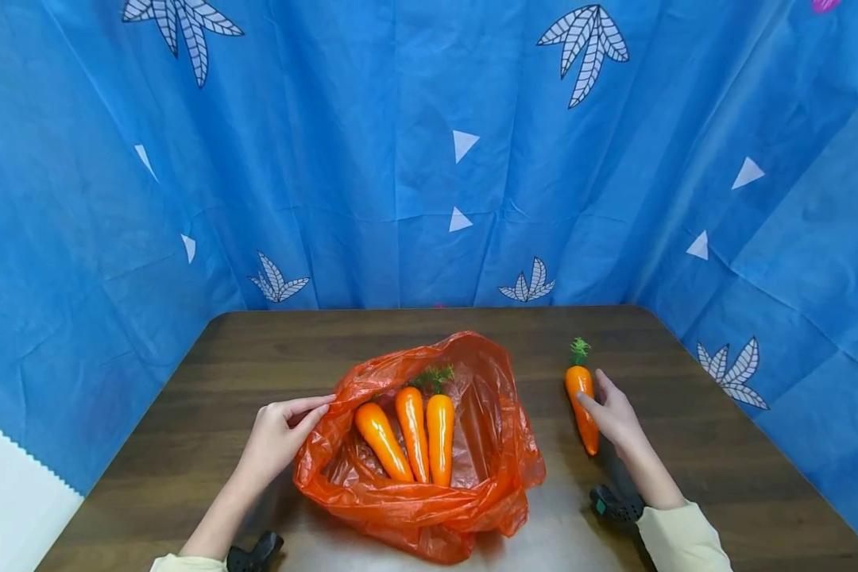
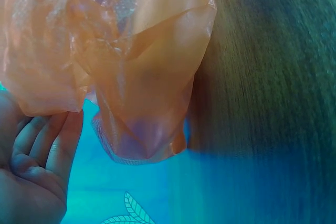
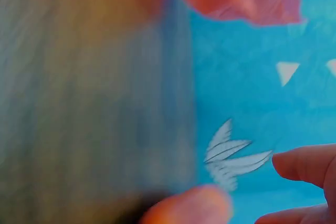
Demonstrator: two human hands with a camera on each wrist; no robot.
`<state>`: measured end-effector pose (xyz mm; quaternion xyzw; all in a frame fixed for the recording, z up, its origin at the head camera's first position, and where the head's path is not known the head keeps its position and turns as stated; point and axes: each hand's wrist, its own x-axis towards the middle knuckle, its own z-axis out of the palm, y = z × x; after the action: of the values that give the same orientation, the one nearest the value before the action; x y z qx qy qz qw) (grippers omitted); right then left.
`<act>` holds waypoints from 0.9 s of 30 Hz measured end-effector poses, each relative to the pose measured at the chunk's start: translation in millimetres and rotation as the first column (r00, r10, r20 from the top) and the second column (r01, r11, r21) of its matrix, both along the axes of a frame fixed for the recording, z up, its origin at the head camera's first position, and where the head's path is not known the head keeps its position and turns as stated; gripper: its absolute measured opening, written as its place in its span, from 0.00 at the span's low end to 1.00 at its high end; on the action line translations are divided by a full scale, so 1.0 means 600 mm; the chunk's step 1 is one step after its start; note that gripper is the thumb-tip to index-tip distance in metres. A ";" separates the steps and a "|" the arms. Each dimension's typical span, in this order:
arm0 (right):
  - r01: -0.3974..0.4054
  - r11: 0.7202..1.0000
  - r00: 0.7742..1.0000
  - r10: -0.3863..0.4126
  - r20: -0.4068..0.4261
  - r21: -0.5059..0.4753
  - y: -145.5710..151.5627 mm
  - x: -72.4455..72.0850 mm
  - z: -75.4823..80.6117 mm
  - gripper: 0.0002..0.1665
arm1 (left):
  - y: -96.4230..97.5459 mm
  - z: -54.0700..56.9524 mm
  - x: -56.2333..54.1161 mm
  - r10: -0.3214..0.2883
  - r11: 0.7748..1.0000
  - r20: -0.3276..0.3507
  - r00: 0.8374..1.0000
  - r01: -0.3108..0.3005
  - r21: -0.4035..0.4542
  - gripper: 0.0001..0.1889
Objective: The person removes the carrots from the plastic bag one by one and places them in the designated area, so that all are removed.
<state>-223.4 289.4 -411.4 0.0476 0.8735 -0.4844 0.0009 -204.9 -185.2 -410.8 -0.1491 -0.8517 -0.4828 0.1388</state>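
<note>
An orange-red plastic bag (image 1: 415, 508) lies with its mouth spread wide on the table. Three orange carrots (image 1: 439, 437) rest inside it, green tops toward the back. At the bag's left rim, my left hand (image 1: 275, 437) pinches the film between thumb and fingers; in the left wrist view the bag (image 2: 152, 72) hangs over the fingertips. Another carrot (image 1: 581, 405) lies on the right, its green top pointing away. My right hand (image 1: 615, 409) is at this carrot's right side, thumb over it. Thumb and fingers (image 3: 304, 163) stand apart in the right wrist view.
The dark wooden table (image 1: 272, 342) has rounded back corners. A blue curtain (image 1: 343, 159) with white leaf prints surrounds its back and sides. Black devices (image 1: 615, 504) sit at both wrists. A white surface (image 1: 14, 492) shows at the lower left.
</note>
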 end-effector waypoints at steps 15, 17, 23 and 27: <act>-0.035 0.999 0.957 0.033 -0.288 -0.002 -0.065 0.037 0.085 0.38 | -0.003 -0.001 0.001 -0.019 1.000 -0.018 1.000 0.019 -0.006 0.10; -0.037 0.999 0.961 0.032 -0.274 -0.014 -0.061 0.041 0.089 0.38 | -0.003 -0.001 0.001 -0.018 1.000 -0.018 1.000 0.018 -0.009 0.10; -0.087 0.996 0.954 0.078 -0.291 -0.019 -0.081 0.055 0.107 0.38 | -0.002 0.002 0.001 -0.020 1.000 -0.001 1.000 0.020 0.003 0.11; -0.181 0.981 0.935 0.151 -0.322 -0.065 -0.115 0.060 0.113 0.37 | -0.002 0.003 0.001 -0.018 1.000 0.005 1.000 0.018 0.005 0.11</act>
<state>-187.5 220.4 -343.8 -0.1047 0.8396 -0.5244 -0.0954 -204.2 -186.7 -409.2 -0.1552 -0.8495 -0.4863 0.1330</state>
